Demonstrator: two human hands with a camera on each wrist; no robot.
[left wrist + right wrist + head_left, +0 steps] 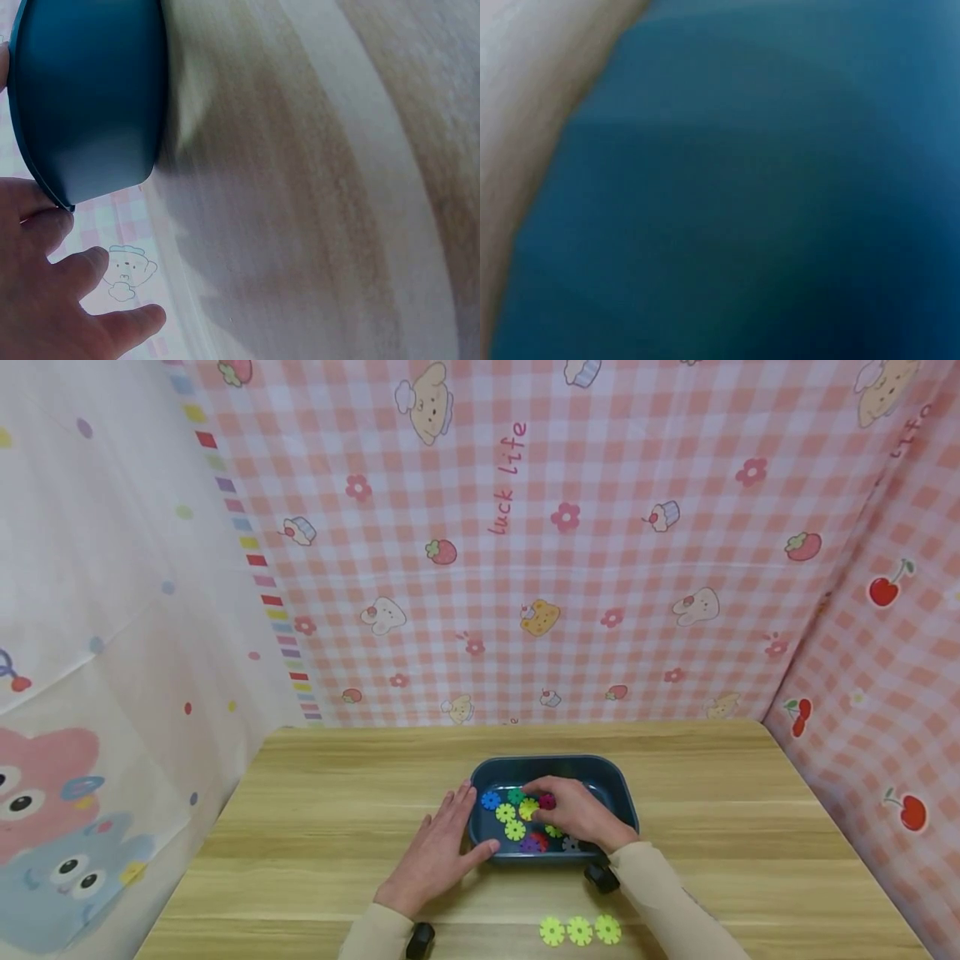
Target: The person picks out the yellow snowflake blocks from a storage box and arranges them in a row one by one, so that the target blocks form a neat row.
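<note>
A dark blue tray (630,802) sits on the table with several flower-shaped plastic discs inside: yellow-green (514,830), blue (491,800), green (515,796), red and purple. My left hand (437,852) rests against the tray's left end, fingers extended and thumb at the front corner. The left wrist view shows those fingers (49,225) touching the tray's rim (30,165). Inside the tray is my right hand (573,810), thumb and forefinger beside a yellow disc (528,809); whether they pinch it is unclear. The right wrist view is blurred, showing mostly blue tray surface (742,187).
Three yellow-green discs (580,931) lie in a row on the wooden table (337,827), in front of the tray. A pink checked cloth (525,568) hangs behind the table, with more cloth at both sides. Black wrist devices (602,877) sit by both wrists.
</note>
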